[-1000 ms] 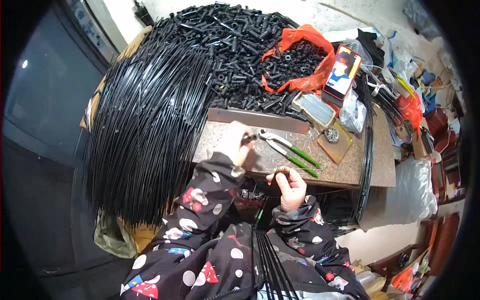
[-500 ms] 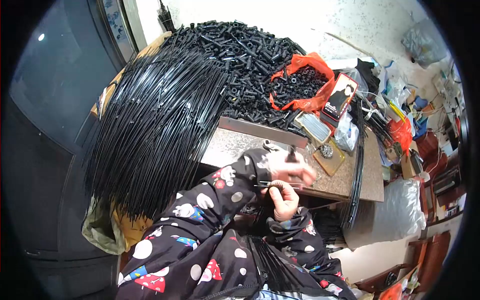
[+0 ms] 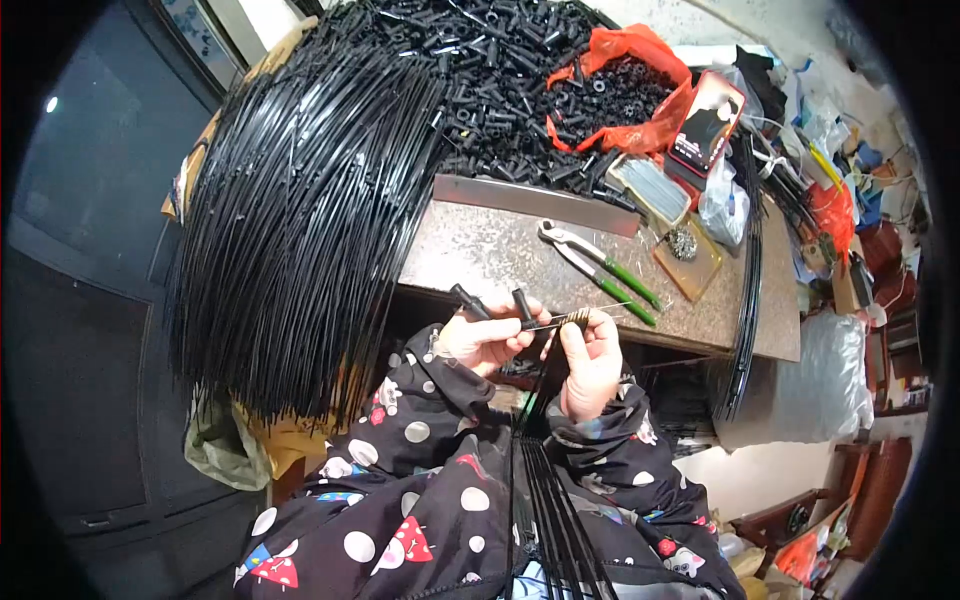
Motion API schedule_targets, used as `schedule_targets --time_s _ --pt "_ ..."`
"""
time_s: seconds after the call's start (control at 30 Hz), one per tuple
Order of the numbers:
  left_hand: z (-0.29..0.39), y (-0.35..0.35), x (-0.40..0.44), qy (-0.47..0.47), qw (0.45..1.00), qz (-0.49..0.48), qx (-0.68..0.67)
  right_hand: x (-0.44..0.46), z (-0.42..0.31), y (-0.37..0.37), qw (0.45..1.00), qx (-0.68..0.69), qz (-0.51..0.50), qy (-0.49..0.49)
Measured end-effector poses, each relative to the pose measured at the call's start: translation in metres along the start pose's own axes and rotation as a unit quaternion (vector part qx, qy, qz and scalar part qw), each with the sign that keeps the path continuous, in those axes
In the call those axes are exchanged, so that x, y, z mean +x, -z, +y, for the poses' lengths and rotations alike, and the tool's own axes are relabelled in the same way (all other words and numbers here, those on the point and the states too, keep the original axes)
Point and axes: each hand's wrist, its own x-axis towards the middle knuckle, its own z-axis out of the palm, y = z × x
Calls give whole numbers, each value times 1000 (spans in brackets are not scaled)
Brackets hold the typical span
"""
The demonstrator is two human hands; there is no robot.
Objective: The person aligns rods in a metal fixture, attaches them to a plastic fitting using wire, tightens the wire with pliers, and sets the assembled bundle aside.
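Observation:
Over the table's front edge, my left hand (image 3: 480, 338) is closed on small black tubular parts (image 3: 469, 300), which stick out between its fingers. Just to the right, my right hand (image 3: 592, 365) pinches a small dark ribbed piece (image 3: 574, 319) with thin metal wires through it. One wire reaches left to a black part at my left fingertips. Pliers with green handles (image 3: 600, 272) lie on the table (image 3: 480, 250) beyond my hands. Long thin black rods (image 3: 550, 500) run down over my lap.
A large bundle of black rods (image 3: 300, 230) hangs over the left side. Behind a metal strip (image 3: 535, 203) is a heap of black parts (image 3: 490, 90). A red bag (image 3: 683, 105), phone (image 3: 707, 120), tray (image 3: 650, 190) and wax-like block (image 3: 690, 262) stand at the right.
My left hand reached across to the right in a blur, then came back beside my right hand with black parts in it. The pliers, covered half a second ago, show again.

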Motion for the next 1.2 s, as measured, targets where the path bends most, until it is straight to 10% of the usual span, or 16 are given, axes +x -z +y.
schedule_targets --time_s 1.2 --pt "-3 -1 17 -11 999 -13 46 3 0 -6 1000 7 13 13"
